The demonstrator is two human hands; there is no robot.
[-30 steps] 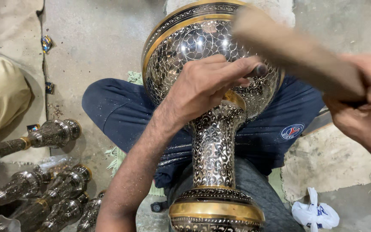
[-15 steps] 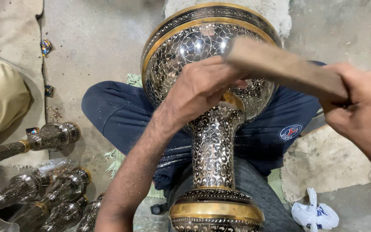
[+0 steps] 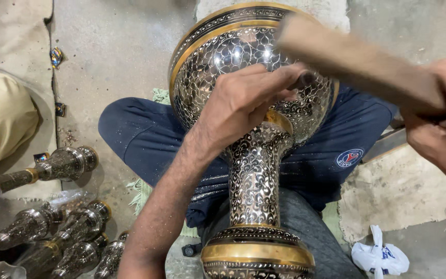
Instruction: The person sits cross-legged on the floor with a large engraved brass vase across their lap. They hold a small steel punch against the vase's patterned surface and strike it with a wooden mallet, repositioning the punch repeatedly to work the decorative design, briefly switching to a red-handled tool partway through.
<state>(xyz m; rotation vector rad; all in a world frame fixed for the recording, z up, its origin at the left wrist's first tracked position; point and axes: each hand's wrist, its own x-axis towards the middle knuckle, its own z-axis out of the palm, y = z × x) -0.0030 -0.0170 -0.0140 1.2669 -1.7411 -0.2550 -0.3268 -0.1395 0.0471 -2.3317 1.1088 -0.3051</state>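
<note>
Bare concrete floor [image 3: 114,46] under me, gritty with metal dust, and a white plastic bag [image 3: 380,257] lying crumpled at the floor's lower right edge. I'm sitting cross-legged in dark blue trousers [image 3: 145,137], and the big engraved metal vase [image 3: 254,170] lies across my lap, its long axis running from the gold-banded foot nearest me out to the round bowl far from me.

My left hand [image 3: 243,101] lies across the bowl just where it meets the neck, fingers curled in tight and pinching a small dark chisel [image 3: 304,80], its tip on the patterned surface. My right hand [image 3: 442,124] is off to the right and higher, fingers wrapped fully round a wooden mallet [image 3: 352,59], which is blurred. The mallet head hangs just above the chisel; I can't tell if they touch. So the chisel sits left of and below the mallet, with my left hand the nearer one to the vase.

At the floor's left edge lie several smaller engraved stems [image 3: 52,227], well apart from my hands.
</note>
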